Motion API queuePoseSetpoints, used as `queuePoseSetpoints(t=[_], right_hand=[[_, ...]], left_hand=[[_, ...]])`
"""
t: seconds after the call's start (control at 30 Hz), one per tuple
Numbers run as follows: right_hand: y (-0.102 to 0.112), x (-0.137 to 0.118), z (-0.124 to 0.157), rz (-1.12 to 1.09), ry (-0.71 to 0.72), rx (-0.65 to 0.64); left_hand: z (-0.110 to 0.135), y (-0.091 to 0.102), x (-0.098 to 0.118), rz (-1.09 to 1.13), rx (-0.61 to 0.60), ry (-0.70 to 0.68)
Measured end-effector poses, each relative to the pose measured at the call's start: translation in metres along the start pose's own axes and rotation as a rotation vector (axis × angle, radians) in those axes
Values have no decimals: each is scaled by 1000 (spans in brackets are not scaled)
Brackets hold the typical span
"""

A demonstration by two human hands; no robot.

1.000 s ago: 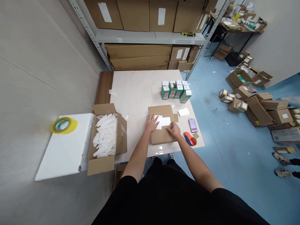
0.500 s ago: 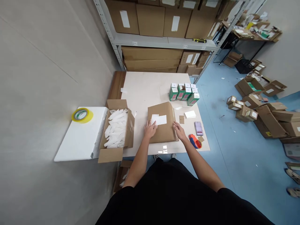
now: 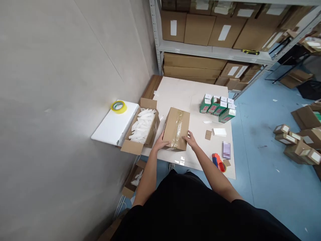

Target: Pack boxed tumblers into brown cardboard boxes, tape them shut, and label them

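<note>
A cardboard box (image 3: pixel 173 125) with clear tape down its upper face lies on the white table in front of me. At its lower left corner my left hand (image 3: pixel 160 143) grips the edge. Against the right side, my right hand (image 3: pixel 191 139) has its fingers curled on the box. The box's underside is hidden. To the left stands an open carton (image 3: pixel 151 129) full of white packets (image 3: pixel 142 125). An orange and blue tape dispenser (image 3: pixel 218 163) rests to the right of my right forearm.
Several green and white cartons (image 3: pixel 217 108) stand at the table's right. Nearby lie white cards (image 3: pixel 219 132), brown cardboard pieces (image 3: pixel 208 135) and a purple packet (image 3: pixel 226 150). A yellow tape roll (image 3: pixel 118 106) sits on a white board (image 3: pixel 112 124) by the wall. Shelving (image 3: pixel 215 52) with boxes rises behind.
The box has been turned over: its labelled face was up, and the taped face is up now. Both hands have shifted to its sides. My view has swung left.
</note>
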State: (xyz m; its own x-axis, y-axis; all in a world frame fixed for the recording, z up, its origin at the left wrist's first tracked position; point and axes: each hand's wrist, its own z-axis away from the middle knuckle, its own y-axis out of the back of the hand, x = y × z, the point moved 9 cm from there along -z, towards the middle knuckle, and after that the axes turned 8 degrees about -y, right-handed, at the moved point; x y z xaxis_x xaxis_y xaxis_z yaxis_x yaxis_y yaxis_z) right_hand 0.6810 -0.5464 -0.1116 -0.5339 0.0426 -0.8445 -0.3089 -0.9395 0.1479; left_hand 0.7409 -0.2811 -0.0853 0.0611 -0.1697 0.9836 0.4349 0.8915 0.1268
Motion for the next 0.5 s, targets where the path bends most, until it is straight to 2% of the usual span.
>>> queuePoseSetpoints(t=[0.07,0.2,0.37,0.5], right_hand=[[-6,11,-2,-112,-78,-111],[12,3,-3,-214,-32,-116],[48,-38,9,-140,130,-222],[69,-81,34,-72,276,-312]], left_hand=[[-1,-3,-1,19,5,29],[3,-24,10,119,79,22],[28,-60,41,169,176,-60],[64,-74,79,112,286,-145]])
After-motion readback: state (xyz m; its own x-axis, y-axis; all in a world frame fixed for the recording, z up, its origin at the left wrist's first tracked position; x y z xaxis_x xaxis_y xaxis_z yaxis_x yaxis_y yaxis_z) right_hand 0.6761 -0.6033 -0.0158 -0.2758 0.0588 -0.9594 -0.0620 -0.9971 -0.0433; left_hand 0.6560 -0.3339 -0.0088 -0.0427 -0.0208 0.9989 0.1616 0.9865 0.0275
